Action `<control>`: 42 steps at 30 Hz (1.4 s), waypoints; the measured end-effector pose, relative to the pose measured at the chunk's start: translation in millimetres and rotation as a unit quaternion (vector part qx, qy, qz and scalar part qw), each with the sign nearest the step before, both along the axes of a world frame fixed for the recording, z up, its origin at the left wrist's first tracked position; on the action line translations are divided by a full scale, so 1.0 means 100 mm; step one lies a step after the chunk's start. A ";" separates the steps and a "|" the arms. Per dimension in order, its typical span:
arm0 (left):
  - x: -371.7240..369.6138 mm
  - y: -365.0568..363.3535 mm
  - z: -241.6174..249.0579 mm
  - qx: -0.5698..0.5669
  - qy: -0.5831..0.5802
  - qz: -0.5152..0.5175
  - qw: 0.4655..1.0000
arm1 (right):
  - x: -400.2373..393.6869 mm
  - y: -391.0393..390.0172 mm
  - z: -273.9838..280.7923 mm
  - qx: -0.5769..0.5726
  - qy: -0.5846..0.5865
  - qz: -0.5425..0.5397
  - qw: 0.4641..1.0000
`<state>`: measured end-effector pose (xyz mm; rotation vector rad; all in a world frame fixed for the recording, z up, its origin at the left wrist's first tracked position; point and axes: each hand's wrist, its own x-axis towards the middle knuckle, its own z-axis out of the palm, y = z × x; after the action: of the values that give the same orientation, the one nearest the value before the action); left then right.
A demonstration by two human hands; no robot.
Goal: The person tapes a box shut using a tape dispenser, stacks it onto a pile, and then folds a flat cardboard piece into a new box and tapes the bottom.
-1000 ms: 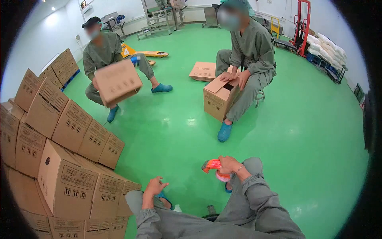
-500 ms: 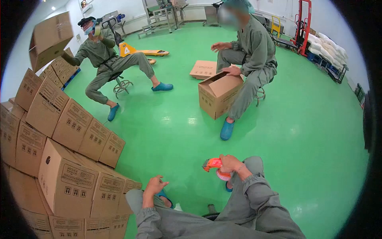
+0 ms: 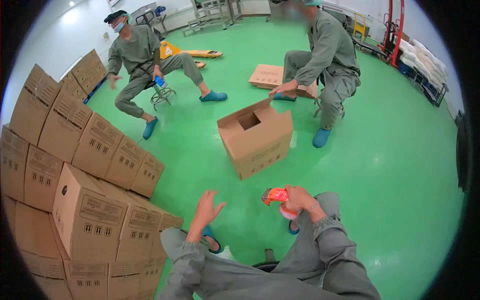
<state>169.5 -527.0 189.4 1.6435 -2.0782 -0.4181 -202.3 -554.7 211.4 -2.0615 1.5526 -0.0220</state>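
My left hand [image 3: 204,212] is raised over my left knee with its fingers apart and nothing in it. In my right hand [image 3: 300,198], above my right knee, is an orange tape dispenser [image 3: 276,195], its cutting end pointing left. Beyond my hands, an open cardboard box [image 3: 260,142] stands on the green floor, tilted, with its top flaps up. Neither of my hands touches it. The hand [image 3: 284,89] of a seated person at the right is at the box's far flap.
Stacked cardboard boxes [image 3: 97,215] rise close on my left. Another seated person [image 3: 137,55] at the back left holds a blue item. Flat cartons [image 3: 267,76] lie behind the open box. Farther back are a yellow pallet jack [image 3: 200,53] and white sacks [image 3: 422,60].
The open box has come toward me and left from beside the right person's legs. My left hand has risen slightly, fingers spreading. The left person no longer holds up a box.
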 end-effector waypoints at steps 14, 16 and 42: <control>-0.36 -0.66 -0.60 -0.228 -0.066 0.120 0.964 | -0.47 0.12 0.15 -0.068 -0.561 -0.205 0.799; -0.33 -0.32 -0.61 -0.238 -0.062 0.123 0.961 | -0.49 0.13 0.15 0.012 -0.589 -0.250 0.768; -0.32 -0.49 -1.33 0.000 -0.076 0.092 0.993 | 1.26 0.27 -0.84 -0.201 -0.196 0.036 0.959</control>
<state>137.6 -576.3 56.8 1.9010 -2.0068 -0.2390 -76.1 -527.4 127.6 -2.2378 1.3002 -0.7304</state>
